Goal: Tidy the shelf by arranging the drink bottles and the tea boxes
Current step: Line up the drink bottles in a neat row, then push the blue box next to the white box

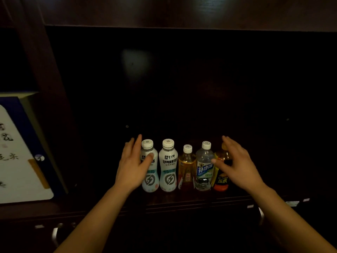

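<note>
Standing in a tight row of five bottles (pixel 186 167) on the dark shelf (pixel 182 199), between left hand (pixel 134 167) and right hand (pixel 235 163). Both spread wide, gripping nothing, just beside the end bottles.

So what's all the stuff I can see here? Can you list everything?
White plastic bottles with grey lightning logos: 2, white with white caps, left end of the row on the shelf.
Amber tea bottle with a red label: 1, golden drink with a white cap, middle of the row.
Clear water bottle with a blue label: 1, see-through with a white cap, right of the amber one.
Dark bottle with an orange base: 1, black and orange, right end, partly behind the right hand.
Dark wooden shelf: 1, dark brown, under the bottles.
White and blue box with black writing: 1, far left.
Left hand: 1, open, at the leftmost white bottle.
Right hand: 1, open, at the dark bottle.
</note>
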